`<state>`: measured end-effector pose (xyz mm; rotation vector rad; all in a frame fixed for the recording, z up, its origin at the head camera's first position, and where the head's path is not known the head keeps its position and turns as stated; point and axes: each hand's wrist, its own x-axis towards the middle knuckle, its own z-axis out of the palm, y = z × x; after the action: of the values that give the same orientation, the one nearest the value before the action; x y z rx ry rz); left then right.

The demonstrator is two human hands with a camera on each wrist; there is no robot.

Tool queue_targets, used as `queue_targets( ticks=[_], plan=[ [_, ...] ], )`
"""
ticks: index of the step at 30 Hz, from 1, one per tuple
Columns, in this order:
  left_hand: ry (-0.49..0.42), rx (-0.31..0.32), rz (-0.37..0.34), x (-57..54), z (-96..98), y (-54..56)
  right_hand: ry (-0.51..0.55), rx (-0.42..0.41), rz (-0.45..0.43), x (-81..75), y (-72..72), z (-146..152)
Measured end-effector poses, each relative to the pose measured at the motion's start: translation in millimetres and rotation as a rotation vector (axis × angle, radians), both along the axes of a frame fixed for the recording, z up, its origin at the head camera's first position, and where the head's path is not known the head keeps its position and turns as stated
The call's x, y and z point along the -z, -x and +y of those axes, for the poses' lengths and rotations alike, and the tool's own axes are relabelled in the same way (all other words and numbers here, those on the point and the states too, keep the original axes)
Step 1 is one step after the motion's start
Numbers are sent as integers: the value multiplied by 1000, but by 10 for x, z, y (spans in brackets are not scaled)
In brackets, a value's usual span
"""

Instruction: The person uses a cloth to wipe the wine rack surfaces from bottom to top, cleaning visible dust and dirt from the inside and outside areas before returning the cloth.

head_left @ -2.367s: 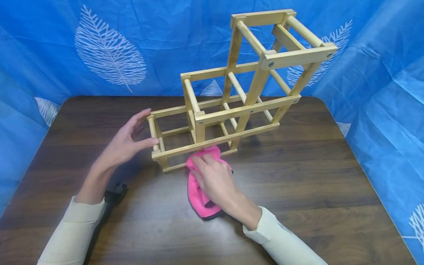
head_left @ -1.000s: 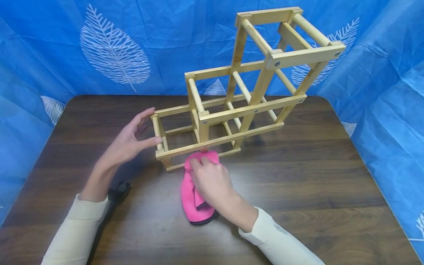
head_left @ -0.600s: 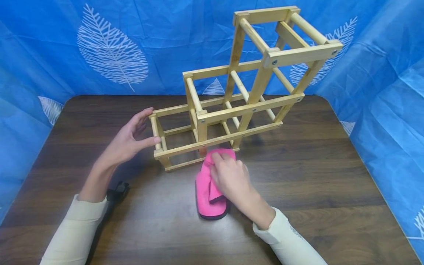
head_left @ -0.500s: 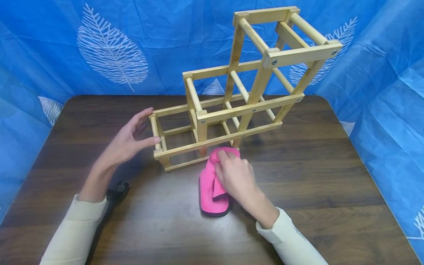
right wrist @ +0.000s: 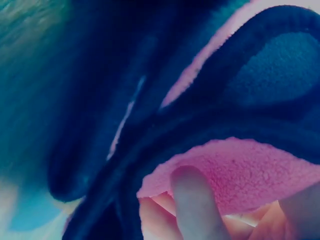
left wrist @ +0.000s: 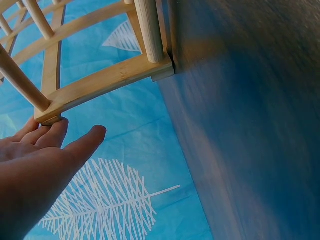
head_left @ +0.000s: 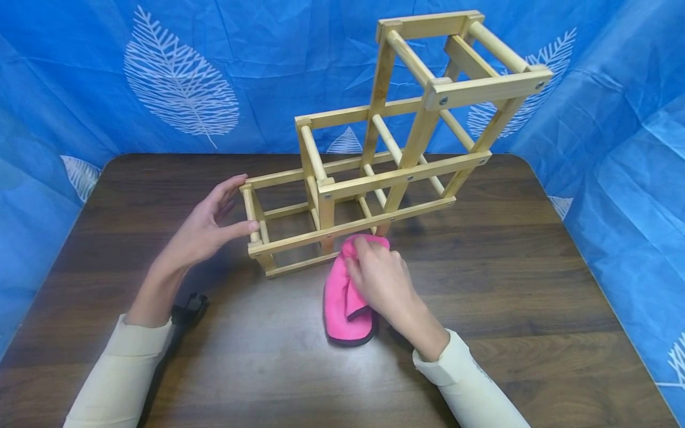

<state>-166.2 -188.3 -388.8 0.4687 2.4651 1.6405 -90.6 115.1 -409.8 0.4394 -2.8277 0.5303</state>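
Note:
A stepped wooden rack [head_left: 369, 172] of slats and round rods stands on the dark table. My left hand [head_left: 200, 229] is at its low left end, thumb tip against the end and fingers by the back corner. The left wrist view has these fingertips touching the rack's corner [left wrist: 55, 107], with the thumb held apart. My right hand [head_left: 382, 279] grips a bunched pink cloth [head_left: 342, 297] with black edging, close to the rack's lower front rail near a front leg. Thumb and fingers pinch the fuzzy pink cloth [right wrist: 240, 175] in the right wrist view.
The brown wood-grain table [head_left: 514, 285] runs out to rounded back corners. Behind it and at the sides hangs a blue curtain [head_left: 278, 65] with white leaf prints. A black strap with a buckle [head_left: 189, 306] shows beside the left sleeve.
My right hand slides the cloth slightly left, then right along the rack's lower front to another leg. My left hand keeps its place at the rack's end.

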Motion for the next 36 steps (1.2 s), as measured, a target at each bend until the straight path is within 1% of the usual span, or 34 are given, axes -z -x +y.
queue_targets(
  ticks=[5, 10, 13, 16, 20, 25, 36],
  plan=[
    [1, 0, 4, 5, -9, 0, 11, -34, -45, -23, -3, -69],
    [-5, 1, 3, 10, -20, -7, 22, -91, -89, -23, -7, -154],
    [-5, -1, 4, 10, -26, -11, 12, -116, -81, -15, -18, -194],
    [-5, -2, 2, 10, -28, -13, -13, -123, -40, -1, -34, -211],
    [-1, 1, -6, 12, -13, -9, -40, -102, 17, 29, -54, -197],
    [-11, 12, 15, 9, 4, -2, -50, -61, 53, 49, -45, -106],
    [-15, 12, 13, 4, 3, -4, -25, 38, 31, 26, 1, 222]
  ],
)
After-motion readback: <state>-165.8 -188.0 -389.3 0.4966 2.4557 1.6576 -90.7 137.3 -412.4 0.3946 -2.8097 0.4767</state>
